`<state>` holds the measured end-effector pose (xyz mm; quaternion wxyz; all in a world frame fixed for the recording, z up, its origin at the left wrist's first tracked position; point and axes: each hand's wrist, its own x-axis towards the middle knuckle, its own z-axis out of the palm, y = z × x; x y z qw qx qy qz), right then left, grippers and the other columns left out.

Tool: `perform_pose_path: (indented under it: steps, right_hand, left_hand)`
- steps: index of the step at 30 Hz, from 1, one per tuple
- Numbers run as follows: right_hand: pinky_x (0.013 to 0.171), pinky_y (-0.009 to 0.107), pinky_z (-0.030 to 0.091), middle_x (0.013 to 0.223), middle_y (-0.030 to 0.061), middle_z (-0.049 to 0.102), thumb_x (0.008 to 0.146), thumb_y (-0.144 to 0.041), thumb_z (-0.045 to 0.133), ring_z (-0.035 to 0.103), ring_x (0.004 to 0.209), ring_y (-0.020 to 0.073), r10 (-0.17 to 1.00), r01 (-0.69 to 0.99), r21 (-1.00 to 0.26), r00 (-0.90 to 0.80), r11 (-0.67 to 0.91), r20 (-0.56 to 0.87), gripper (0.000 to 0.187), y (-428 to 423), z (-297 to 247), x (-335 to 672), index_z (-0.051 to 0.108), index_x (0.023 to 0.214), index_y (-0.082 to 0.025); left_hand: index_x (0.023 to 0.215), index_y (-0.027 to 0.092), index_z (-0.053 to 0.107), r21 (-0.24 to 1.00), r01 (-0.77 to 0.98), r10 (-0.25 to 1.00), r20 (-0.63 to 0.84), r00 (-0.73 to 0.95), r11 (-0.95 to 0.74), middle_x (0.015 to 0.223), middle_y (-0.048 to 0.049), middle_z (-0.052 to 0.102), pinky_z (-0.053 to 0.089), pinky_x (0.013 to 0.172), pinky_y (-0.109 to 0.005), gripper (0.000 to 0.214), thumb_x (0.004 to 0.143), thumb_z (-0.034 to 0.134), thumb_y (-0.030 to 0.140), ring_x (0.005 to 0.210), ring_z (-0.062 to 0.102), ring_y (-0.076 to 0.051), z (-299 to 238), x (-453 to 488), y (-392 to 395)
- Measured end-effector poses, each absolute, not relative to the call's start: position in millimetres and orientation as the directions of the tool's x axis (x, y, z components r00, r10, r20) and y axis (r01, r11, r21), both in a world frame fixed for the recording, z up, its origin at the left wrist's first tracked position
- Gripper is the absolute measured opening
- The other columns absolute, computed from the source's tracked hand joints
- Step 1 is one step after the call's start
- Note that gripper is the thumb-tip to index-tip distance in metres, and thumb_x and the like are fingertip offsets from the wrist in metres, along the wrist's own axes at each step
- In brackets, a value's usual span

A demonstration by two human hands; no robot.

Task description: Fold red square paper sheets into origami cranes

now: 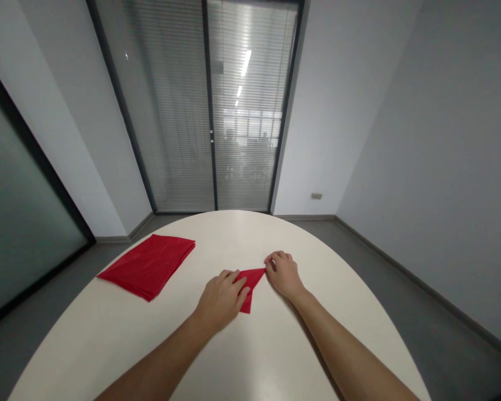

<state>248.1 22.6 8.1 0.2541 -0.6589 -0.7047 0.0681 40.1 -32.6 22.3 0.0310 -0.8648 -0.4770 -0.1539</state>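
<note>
A small red paper folded into a triangle point(251, 281) lies on the round white table point(275, 356) in front of me. My left hand point(221, 299) rests flat on the triangle's left part, fingers stretched out and pressing it down. My right hand point(283, 274) has its fingers curled and pinches the triangle's right tip against the table. Part of the paper is hidden under my left hand.
A stack of red paper sheets point(149, 264) lies on the table's left side. Beyond the table are a grey floor, white walls and a glass door with blinds point(211, 111).
</note>
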Motion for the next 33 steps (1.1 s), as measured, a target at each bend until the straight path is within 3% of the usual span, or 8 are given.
perform_pose_path:
  steps: [4,8,15,18,22,27,33]
  right_hand:
    - [0.101,0.038,0.035,0.127,0.0102,0.062,0.095,-0.028,0.051,0.050,0.120,0.0258,0.934,0.877,-0.416,-0.094,0.242,0.344,0.023,15,8,239,0.066,0.111,-0.020]
    - [0.110,0.044,0.029,0.145,0.0111,0.051,0.089,-0.038,0.059,0.041,0.133,0.0282,0.925,0.885,-0.356,-0.178,0.299,0.335,0.042,8,5,230,0.059,0.128,-0.022]
    - [0.107,0.052,0.032,0.148,0.0193,0.046,0.094,-0.042,0.052,0.040,0.135,0.0367,0.959,0.947,-0.322,0.098,-0.007,0.267,0.045,19,1,250,0.057,0.132,-0.016]
    - [0.108,0.051,0.031,0.149,0.0197,0.045,0.095,-0.038,0.052,0.041,0.134,0.0361,0.942,0.946,-0.323,0.142,-0.038,0.304,0.046,22,1,254,0.055,0.134,-0.014]
    - [0.114,0.049,0.026,0.150,0.0157,0.046,0.096,-0.035,0.050,0.040,0.137,0.0311,0.924,0.934,-0.340,0.027,0.113,0.381,0.045,16,6,243,0.054,0.136,-0.015]
    - [0.116,0.045,0.025,0.137,0.0053,0.062,0.101,-0.036,0.043,0.044,0.135,0.0246,0.881,0.826,-0.338,-0.351,0.451,0.317,0.035,1,13,223,0.065,0.127,-0.027]
    - [0.115,0.051,0.028,0.147,0.0065,0.054,0.098,-0.036,0.047,0.043,0.139,0.0287,0.928,0.857,-0.360,-0.315,0.367,0.198,0.041,2,10,224,0.061,0.136,-0.027]
  left_hand:
    - [0.124,0.017,0.067,0.084,0.842,0.822,0.287,0.492,-0.533,0.128,-0.0122,0.067,0.053,0.095,-0.042,0.036,0.098,0.041,0.019,0.115,0.060,-0.027,18,43,-33]
    - [0.128,0.018,0.064,0.081,0.842,0.816,0.309,0.488,-0.534,0.132,-0.0110,0.065,0.052,0.097,-0.043,0.037,0.099,0.041,0.023,0.118,0.059,-0.028,13,43,-33]
    - [0.127,0.016,0.065,0.097,0.836,0.813,0.318,0.488,-0.540,0.134,-0.0115,0.064,0.050,0.099,-0.045,0.039,0.101,0.039,0.026,0.120,0.058,-0.028,10,42,-31]
    - [0.127,0.016,0.065,0.112,0.827,0.809,0.316,0.496,-0.550,0.133,-0.0106,0.065,0.050,0.099,-0.045,0.039,0.101,0.040,0.027,0.120,0.057,-0.029,11,42,-32]
    - [0.129,0.016,0.063,0.118,0.831,0.817,0.302,0.491,-0.543,0.134,-0.0103,0.064,0.048,0.101,-0.045,0.039,0.100,0.042,0.029,0.122,0.056,-0.028,13,42,-33]
    - [0.134,0.017,0.059,0.107,0.840,0.820,0.310,0.481,-0.533,0.143,-0.0093,0.058,0.044,0.106,-0.046,0.041,0.098,0.042,0.025,0.128,0.051,-0.028,11,40,-32]
    - [0.140,0.010,0.053,0.118,0.852,0.838,0.290,0.462,-0.510,0.148,-0.0154,0.052,0.038,0.112,-0.049,0.047,0.098,0.039,0.026,0.138,0.046,-0.029,-1,37,-27]
